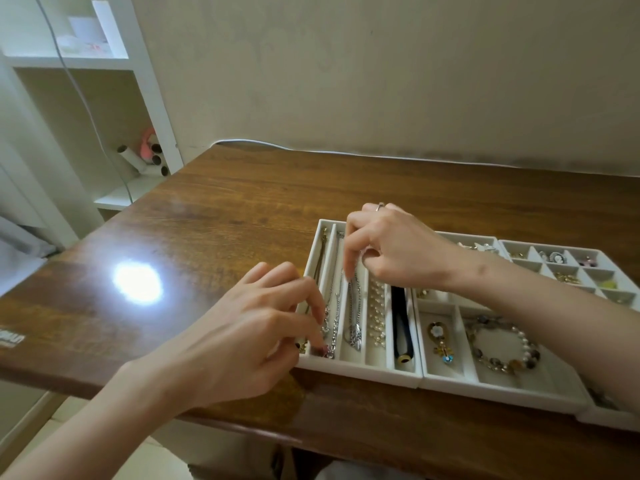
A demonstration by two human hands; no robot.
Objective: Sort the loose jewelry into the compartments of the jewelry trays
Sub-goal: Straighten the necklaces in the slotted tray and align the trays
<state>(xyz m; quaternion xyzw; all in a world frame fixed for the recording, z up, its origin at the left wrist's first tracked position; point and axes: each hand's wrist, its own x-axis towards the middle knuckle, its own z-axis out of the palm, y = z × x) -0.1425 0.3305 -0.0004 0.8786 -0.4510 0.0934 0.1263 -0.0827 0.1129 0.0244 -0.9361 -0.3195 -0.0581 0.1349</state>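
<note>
Near end of the silver chain point(335, 317) pinched by left hand point(249, 327) fingers, far end by right hand point(391, 251); likely limp, light, tangle-prone.

On the wooden table point(225, 220), three white jewelry trays point(360, 372) are set side by side; a white cable point(311, 149) is seen along its far edge.

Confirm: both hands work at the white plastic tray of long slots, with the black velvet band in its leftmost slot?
No. The head view shows the black velvet band in the rightmost slot of the white plastic tray, not the leftmost. Left hand and right hand do work there.
</note>
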